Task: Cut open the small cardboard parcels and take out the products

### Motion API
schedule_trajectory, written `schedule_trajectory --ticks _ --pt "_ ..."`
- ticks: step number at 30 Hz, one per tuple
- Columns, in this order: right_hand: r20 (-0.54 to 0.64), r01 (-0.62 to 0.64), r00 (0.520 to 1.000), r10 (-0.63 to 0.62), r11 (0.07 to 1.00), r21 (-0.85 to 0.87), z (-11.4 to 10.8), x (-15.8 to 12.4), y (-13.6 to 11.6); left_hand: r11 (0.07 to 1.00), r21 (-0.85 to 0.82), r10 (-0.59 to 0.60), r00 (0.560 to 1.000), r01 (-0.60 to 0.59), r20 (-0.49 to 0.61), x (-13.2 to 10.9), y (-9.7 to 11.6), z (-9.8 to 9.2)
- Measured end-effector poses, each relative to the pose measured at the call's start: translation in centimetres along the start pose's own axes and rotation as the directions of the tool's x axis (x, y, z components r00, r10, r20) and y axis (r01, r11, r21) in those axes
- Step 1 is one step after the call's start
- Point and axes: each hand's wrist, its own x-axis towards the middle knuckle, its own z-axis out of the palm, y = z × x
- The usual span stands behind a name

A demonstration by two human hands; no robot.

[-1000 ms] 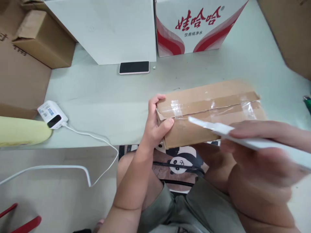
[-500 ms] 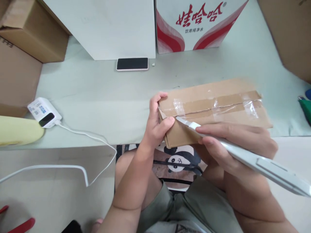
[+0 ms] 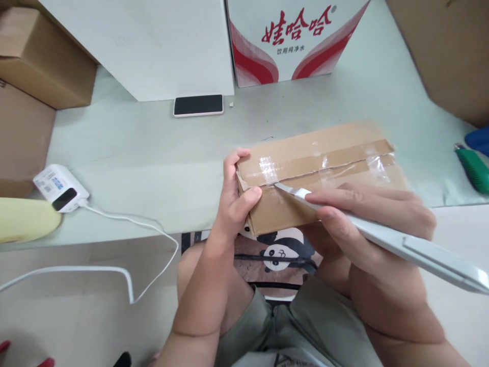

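Observation:
A brown cardboard box (image 3: pixel 294 204) with strips of clear tape across its seam lies tilted at the table's front edge, partly over my lap. My left hand (image 3: pixel 237 196) grips its left end, thumb on top and fingers around the far corner. Closed around a white utility knife (image 3: pixel 382 237), my right hand (image 3: pixel 382 219) is above the box's right part and hides some of it. The knife's blade tip touches the seam beside the left strip of tape, close to my left thumb.
Against the back stand a white box (image 3: pixel 153 46) and a red-and-white carton (image 3: pixel 286 46), with a phone (image 3: pixel 198 105) before them. Brown boxes (image 3: pixel 57 61) flank the left. A white device (image 3: pixel 61 188) trails a cable over the edge. A green-handled tool (image 3: pixel 472 171) lies far right.
The whole view has shifted, so things on the table appear further left. The knife tip has moved slightly onto the seam at the left tape strip. Both hands keep their grips.

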Motion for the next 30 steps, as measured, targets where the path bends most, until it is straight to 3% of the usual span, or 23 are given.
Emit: schedule_trajectory --ticks 8,18,23,25,27,29,30 --pt "-0.075 0.043 0.996 -0.045 0.999 -0.025 -1.7 0.5 1.2 0.998 -0.039 -0.056 0.998 0.055 -0.021 -0.2 1.1 0.3" --pt "-0.287 -0.089 0.956 0.056 0.991 -0.103 -3.3 0.5 2.1 0.987 -0.118 -0.112 0.993 0.106 -0.039 0.0 2.0 0.5" --pt "-0.360 -0.132 0.930 0.077 0.982 -0.132 -3.2 0.7 2.4 0.998 -0.063 -0.035 0.997 0.030 -0.067 0.4 1.4 -0.1" --pt "-0.485 -0.098 0.873 0.039 0.990 -0.098 -2.9 1.1 2.9 0.998 -0.060 -0.010 0.998 0.006 -0.067 0.7 1.0 -0.5" --pt "-0.659 0.012 0.752 -0.016 1.000 -0.010 -2.8 1.9 4.3 0.998 -0.070 -0.001 0.998 -0.004 -0.066 1.0 0.6 -1.0" --pt "-0.777 0.085 0.629 0.023 0.992 0.098 -3.1 2.8 6.8 0.997 -0.078 -0.010 0.998 0.005 -0.066 1.2 0.4 -1.7" --pt "-0.801 0.080 0.595 0.063 0.987 0.137 -3.3 3.2 8.4 0.997 -0.077 -0.018 0.998 0.012 -0.065 1.3 0.3 -2.1"
